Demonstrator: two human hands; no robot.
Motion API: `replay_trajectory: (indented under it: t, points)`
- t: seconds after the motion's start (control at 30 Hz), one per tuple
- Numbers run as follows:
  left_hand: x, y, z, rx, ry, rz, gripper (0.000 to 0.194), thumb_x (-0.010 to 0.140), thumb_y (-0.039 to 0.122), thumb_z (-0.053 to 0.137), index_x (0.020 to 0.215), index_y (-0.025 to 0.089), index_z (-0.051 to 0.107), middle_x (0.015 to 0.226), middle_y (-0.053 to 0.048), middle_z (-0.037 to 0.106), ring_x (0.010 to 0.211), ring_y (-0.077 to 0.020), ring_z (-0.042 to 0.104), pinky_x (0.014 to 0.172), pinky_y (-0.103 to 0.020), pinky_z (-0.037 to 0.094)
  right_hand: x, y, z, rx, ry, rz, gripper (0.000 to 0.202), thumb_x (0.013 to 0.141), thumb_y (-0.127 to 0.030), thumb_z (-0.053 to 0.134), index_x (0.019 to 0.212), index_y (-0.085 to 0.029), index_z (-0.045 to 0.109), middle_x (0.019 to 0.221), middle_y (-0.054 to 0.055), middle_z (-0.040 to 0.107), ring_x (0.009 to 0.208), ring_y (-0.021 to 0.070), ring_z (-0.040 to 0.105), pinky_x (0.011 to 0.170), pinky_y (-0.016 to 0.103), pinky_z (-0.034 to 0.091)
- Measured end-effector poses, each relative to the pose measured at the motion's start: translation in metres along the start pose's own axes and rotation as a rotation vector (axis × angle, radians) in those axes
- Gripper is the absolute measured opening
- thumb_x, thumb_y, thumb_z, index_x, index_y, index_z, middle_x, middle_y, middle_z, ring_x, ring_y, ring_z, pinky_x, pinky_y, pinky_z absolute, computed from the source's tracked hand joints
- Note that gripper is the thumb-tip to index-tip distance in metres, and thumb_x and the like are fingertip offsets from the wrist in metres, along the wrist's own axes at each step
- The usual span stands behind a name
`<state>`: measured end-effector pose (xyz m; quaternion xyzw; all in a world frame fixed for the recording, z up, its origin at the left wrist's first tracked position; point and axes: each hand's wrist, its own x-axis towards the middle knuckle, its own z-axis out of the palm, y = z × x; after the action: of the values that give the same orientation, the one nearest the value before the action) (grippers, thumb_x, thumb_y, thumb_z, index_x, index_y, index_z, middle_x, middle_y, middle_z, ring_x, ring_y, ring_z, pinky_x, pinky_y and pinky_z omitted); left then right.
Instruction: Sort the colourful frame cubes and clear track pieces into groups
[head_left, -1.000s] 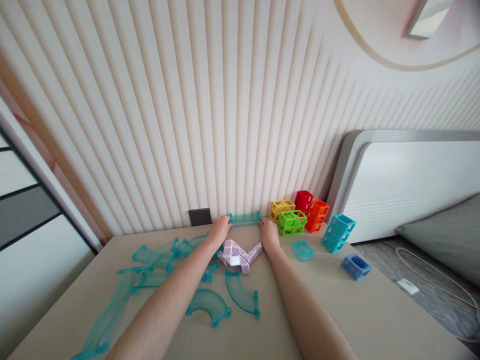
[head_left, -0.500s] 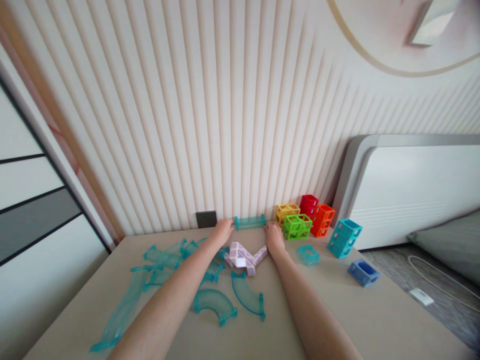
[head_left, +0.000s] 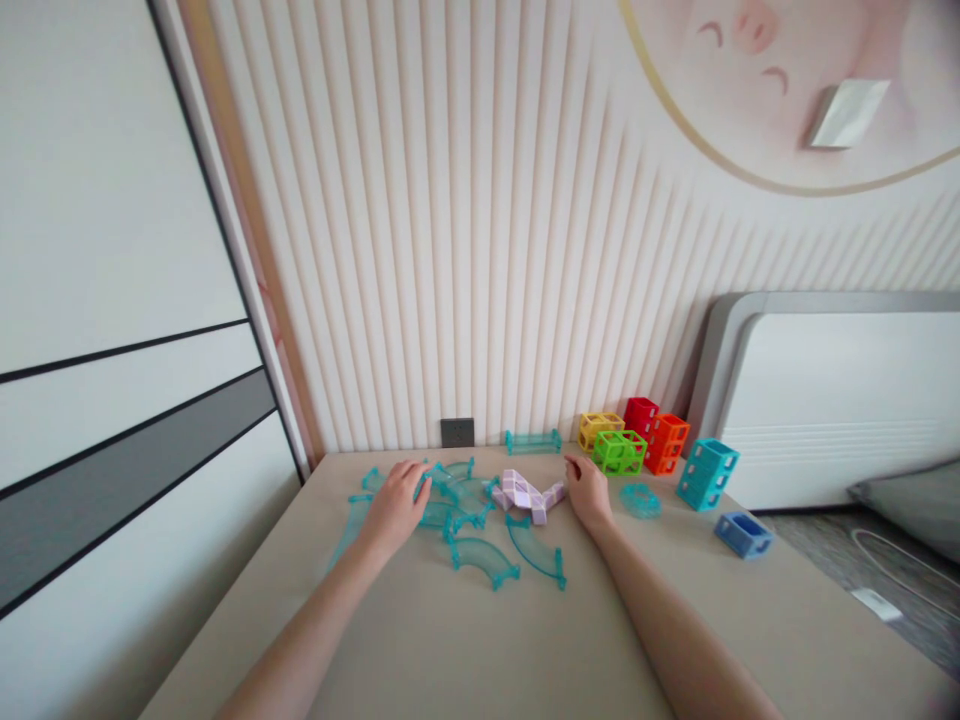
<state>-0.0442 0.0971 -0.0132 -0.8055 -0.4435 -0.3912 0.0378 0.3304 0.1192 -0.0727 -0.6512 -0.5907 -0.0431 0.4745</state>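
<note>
My left hand (head_left: pixel 399 503) is over the left part of a pile of see-through teal track pieces (head_left: pixel 469 492), its thumb apart from the fingers. Whether it touches a piece is hard to see. My right hand (head_left: pixel 589 490) rests on the tabletop with loosely bent fingers and nothing visible in them. Just left of it lies a lilac and white twisty snake puzzle (head_left: pixel 523 492). A straight teal track piece (head_left: pixel 533 442) stands against the wall beyond both hands. Two curved teal tracks, one left (head_left: pixel 484 557) and one right (head_left: pixel 537 552), lie nearer me.
Right of my right hand stand yellow (head_left: pixel 598 428), green (head_left: pixel 619 453), red (head_left: pixel 641 414) and orange (head_left: pixel 668 444) frame blocks. A teal ring piece (head_left: pixel 640 500), a tall teal block (head_left: pixel 707 474) and a blue block (head_left: pixel 743 535) lie further right. A black socket (head_left: pixel 457 432) is on the wall.
My left hand has left the straight track's end and moved left and back over the teal pile. My right hand has come away from the other end. The view has shifted left.
</note>
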Motion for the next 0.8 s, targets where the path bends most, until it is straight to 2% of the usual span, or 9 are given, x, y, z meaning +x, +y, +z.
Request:
replay_trajectory:
  t: [0.07, 0.17, 0.33, 0.47, 0.63, 0.8]
  points:
    - [-0.015, 0.004, -0.005, 0.019, 0.004, 0.017, 0.021, 0.095, 0.027, 0.049, 0.106, 0.02, 0.065, 0.104, -0.007, 0.068, 0.103, -0.023, 0.064, 0.095, -0.04, 0.053, -0.008, -0.008, -0.006, 0.04, 0.009, -0.026, 0.033, 0.087, -0.027, 0.043, 0.095, -0.016, 0.073, 0.087, 0.01, 0.073, 0.077, 0.022, 0.068, 0.074, 0.034, 0.054]
    - [-0.032, 0.018, -0.005, 0.032, -0.072, 0.073, 0.026, 0.094, 0.032, 0.051, 0.114, 0.021, 0.064, 0.112, -0.008, 0.067, 0.107, -0.0242, 0.062, 0.098, -0.042, 0.051, -0.018, -0.023, -0.016, 0.078, 0.01, -0.061, 0.033, 0.089, -0.029, 0.042, 0.095, -0.016, 0.072, 0.089, 0.01, 0.072, 0.077, 0.021, 0.067, 0.07, 0.033, 0.054]
    - [-0.049, 0.044, 0.008, 0.004, -0.202, 0.148, 0.037, 0.093, 0.038, 0.055, 0.125, 0.02, 0.06, 0.122, -0.01, 0.064, 0.117, -0.0267, 0.057, 0.103, -0.046, 0.049, -0.032, -0.055, -0.029, 0.136, -0.022, -0.162, 0.027, 0.092, -0.027, 0.045, 0.096, -0.018, 0.07, 0.094, 0.01, 0.071, 0.087, 0.0222, 0.066, 0.08, 0.035, 0.053]
    - [-0.054, 0.052, 0.014, 0.001, -0.278, 0.174, 0.041, 0.092, 0.04, 0.057, 0.128, 0.02, 0.06, 0.126, -0.011, 0.062, 0.12, -0.0286, 0.055, 0.105, -0.048, 0.047, -0.039, -0.074, -0.03, 0.176, -0.088, -0.265, 0.024, 0.092, -0.023, 0.046, 0.095, -0.02, 0.07, 0.092, 0.009, 0.071, 0.089, 0.0225, 0.065, 0.082, 0.035, 0.052]
    - [-0.053, 0.053, 0.01, 0.019, -0.369, 0.156, 0.043, 0.092, 0.041, 0.057, 0.129, 0.02, 0.059, 0.132, -0.011, 0.058, 0.122, -0.0288, 0.054, 0.106, -0.046, 0.046, -0.041, -0.077, -0.028, 0.157, -0.177, -0.283, 0.024, 0.092, -0.023, 0.046, 0.095, -0.02, 0.07, 0.093, 0.009, 0.071, 0.09, 0.0227, 0.065, 0.083, 0.034, 0.051]
    - [-0.053, 0.052, 0.009, 0.009, -0.375, 0.141, 0.042, 0.094, 0.042, 0.055, 0.132, 0.024, 0.057, 0.133, -0.009, 0.058, 0.123, -0.0279, 0.054, 0.106, -0.045, 0.046, -0.04, -0.072, -0.03, 0.145, -0.196, -0.251, 0.026, 0.092, -0.024, 0.045, 0.095, -0.02, 0.07, 0.094, 0.009, 0.071, 0.091, 0.023, 0.066, 0.084, 0.035, 0.051]
